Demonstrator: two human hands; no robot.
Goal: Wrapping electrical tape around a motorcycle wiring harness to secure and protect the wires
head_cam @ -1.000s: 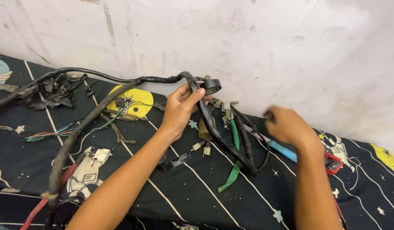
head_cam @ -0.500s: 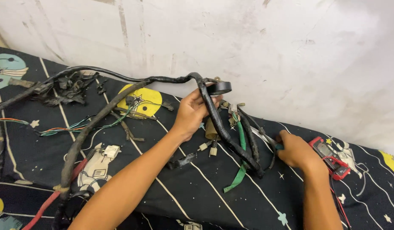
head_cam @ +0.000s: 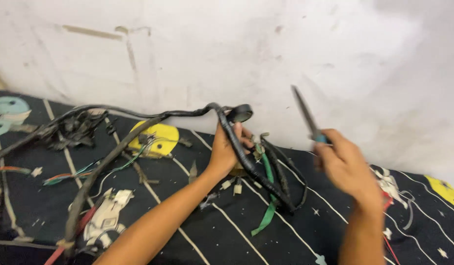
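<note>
My left hand [head_cam: 225,149] grips a thick black wire harness [head_cam: 138,125] and holds its bent end up above the dark patterned cloth [head_cam: 295,230]. A roll of black tape [head_cam: 240,113] sits on the harness just above my fingers. Green and black wire strands [head_cam: 271,189] hang down to the right of that hand. My right hand [head_cam: 348,169], blurred, holds a slim tool with a blue handle and a long dark tip [head_cam: 305,114] pointing up and left, apart from the harness.
A white scuffed wall [head_cam: 266,54] rises right behind the cloth. More harness branches, white connectors [head_cam: 109,211] and coloured wires [head_cam: 65,174] lie to the left. A red-handled tool [head_cam: 389,203] lies behind my right wrist.
My right hand has left the wires on the cloth and risen with the blue-handled tool, its tip now pointing upward. My left hand keeps its hold on the harness.
</note>
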